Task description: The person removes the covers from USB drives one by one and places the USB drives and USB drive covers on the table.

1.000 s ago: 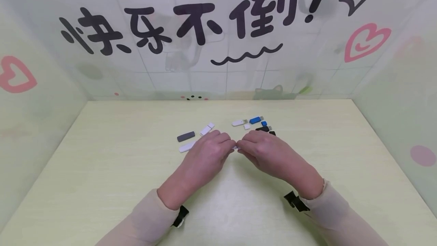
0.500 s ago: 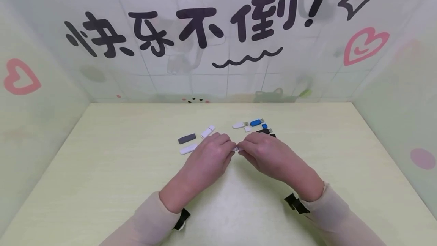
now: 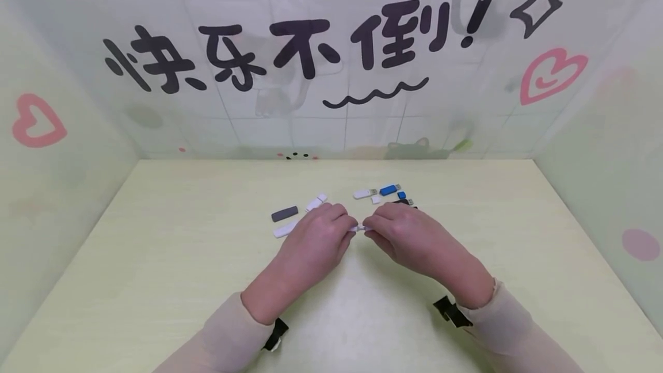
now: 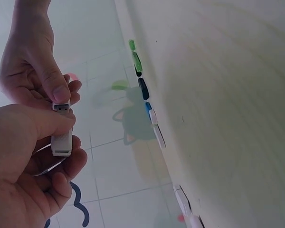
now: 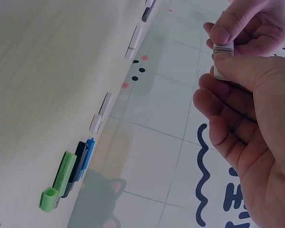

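Observation:
My left hand (image 3: pixel 318 238) pinches the body of a white USB stick (image 4: pixel 61 144) between thumb and fingers. Facing it, my right hand (image 3: pixel 414 235) pinches the white cap (image 5: pixel 222 73) at the other end. The metal plug (image 4: pixel 61 108) shows in the gap between the two thumbs in the left wrist view. Left of the hands lie a grey USB stick (image 3: pixel 285 213) and two white ones, one of them partly behind my left hand. Beyond my right hand are an uncapped white stick (image 3: pixel 365 194), an uncapped blue stick (image 3: pixel 389 190) and a partly hidden black stick (image 3: pixel 403 202).
A white cap (image 3: pixel 376 200) and a blue cap (image 3: pixel 401 195) lie beside their sticks. In the right wrist view a green stick (image 5: pixel 64 173) and its green cap (image 5: pixel 49 199) rest on the table. A printed wall (image 3: pixel 311 131) closes off the table's back edge, with side walls left and right.
My hands have drawn slightly apart, and more of the white stick and its plug shows between the fingertips. The head view has tilted up a little. The sticks on the table stay put.

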A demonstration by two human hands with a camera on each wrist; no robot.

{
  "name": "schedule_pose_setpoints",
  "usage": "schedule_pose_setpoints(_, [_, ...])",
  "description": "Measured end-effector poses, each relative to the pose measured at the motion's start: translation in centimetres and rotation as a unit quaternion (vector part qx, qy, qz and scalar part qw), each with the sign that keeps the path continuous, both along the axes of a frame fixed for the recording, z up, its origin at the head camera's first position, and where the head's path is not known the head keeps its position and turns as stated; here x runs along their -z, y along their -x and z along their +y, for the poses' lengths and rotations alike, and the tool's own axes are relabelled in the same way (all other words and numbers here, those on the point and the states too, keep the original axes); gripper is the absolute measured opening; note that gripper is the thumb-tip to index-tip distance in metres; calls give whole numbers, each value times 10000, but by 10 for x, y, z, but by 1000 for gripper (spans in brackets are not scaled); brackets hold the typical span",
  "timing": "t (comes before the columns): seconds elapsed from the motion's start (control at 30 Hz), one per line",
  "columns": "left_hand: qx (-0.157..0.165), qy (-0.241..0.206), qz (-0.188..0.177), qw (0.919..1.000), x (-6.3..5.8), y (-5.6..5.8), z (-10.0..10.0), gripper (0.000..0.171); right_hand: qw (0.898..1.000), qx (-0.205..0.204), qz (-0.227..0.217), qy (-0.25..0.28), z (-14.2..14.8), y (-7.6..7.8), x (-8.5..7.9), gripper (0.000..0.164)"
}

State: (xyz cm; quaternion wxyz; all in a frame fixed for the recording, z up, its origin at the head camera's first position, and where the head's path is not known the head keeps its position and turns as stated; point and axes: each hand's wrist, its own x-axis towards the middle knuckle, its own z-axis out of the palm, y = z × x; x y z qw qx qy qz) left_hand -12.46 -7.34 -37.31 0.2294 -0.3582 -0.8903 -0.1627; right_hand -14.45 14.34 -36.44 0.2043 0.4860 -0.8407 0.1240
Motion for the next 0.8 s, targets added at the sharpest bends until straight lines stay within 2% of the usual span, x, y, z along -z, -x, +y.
schedule_pose_setpoints(0.27, [19,-153,96,9998,-1,0,-1,5,10000,59,15,28,6,-1,-1,16])
schedule_pose_setpoints(0.8, [-197,-1,68,9998,-3,2,-6,7,9997,151,-139,91,22,0,-5,17])
